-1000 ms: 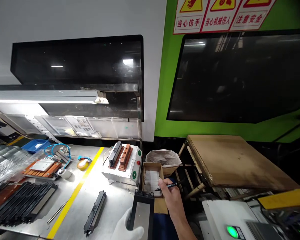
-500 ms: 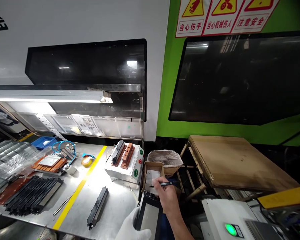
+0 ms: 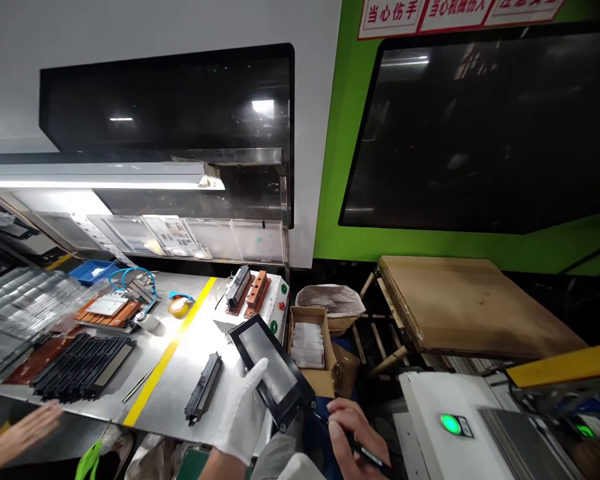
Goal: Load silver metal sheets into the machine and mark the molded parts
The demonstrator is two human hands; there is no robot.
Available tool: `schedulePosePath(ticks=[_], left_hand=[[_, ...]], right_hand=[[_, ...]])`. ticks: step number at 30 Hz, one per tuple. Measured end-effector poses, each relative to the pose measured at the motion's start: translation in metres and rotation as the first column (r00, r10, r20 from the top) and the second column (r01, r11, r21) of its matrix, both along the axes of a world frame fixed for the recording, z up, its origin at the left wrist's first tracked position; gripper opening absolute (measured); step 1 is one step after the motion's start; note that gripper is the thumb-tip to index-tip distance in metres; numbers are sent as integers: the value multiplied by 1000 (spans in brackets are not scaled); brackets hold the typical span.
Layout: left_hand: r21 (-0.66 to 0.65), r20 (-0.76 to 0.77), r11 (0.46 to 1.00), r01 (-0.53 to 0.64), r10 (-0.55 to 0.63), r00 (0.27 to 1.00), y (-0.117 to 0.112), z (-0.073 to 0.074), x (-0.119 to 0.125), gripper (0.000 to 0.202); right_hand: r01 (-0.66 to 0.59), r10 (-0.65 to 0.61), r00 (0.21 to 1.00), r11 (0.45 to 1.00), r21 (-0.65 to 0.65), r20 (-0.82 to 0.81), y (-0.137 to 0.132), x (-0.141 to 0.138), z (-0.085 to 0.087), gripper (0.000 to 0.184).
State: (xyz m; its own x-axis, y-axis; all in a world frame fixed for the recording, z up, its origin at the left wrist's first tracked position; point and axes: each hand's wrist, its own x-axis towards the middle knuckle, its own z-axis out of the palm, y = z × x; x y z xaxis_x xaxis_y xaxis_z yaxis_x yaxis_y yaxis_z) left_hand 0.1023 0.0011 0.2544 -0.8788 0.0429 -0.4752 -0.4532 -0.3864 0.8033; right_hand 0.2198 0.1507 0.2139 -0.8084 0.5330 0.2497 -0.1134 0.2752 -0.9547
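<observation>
My left hand [image 3: 241,412], in a white glove, grips a black rectangular plastic frame part [image 3: 266,363] with a pale grey panel in its middle. The part is held tilted above the bench's right edge. At its lower right corner, my bare right hand [image 3: 355,433] has its fingers closed round a slim black pen-like tool [image 3: 367,455]. The tool's tip is close to that corner; whether it touches, I cannot tell. To the left of my gloved hand, a single long black plastic part [image 3: 203,389] lies on the metal bench [image 3: 167,407].
Several black parts [image 3: 83,367] lie in a row on the left. A white fixture box [image 3: 271,307] with brown blocks stands behind my hands. A cardboard box [image 3: 325,380] holds pale pieces. Another person's hand [image 3: 27,430] reaches in at lower left. A green-lit machine [image 3: 430,400] stands right.
My left hand has raised and turned the frame part, leaning it the other way. My right hand has moved down with the tool to its lower corner. Another person's hand has appeared at lower left.
</observation>
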Motion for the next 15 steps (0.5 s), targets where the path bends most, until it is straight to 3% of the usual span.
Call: schedulePosePath(ticks=[3, 6, 11, 13, 15], left_hand=[[79, 65, 997, -27, 21, 998, 4, 12, 2, 47], [138, 110, 990, -30, 15, 994, 9, 12, 3, 46], [79, 79, 994, -71, 65, 995, 12, 7, 2, 57], [108, 54, 992, -61, 55, 997, 12, 8, 3, 58], [142, 15, 990, -8, 6, 1000, 12, 10, 4, 59]], right_hand=[[58, -57, 998, 998, 27, -14, -1, 1, -1, 22], [75, -76, 997, 996, 38, 15, 2, 2, -3, 22], [66, -72, 996, 992, 109, 52, 5, 8, 0, 24], [3, -3, 1000, 983, 181, 4, 4, 8, 3, 18], [-126, 147, 988, 949, 289, -52, 4, 5, 4, 8]])
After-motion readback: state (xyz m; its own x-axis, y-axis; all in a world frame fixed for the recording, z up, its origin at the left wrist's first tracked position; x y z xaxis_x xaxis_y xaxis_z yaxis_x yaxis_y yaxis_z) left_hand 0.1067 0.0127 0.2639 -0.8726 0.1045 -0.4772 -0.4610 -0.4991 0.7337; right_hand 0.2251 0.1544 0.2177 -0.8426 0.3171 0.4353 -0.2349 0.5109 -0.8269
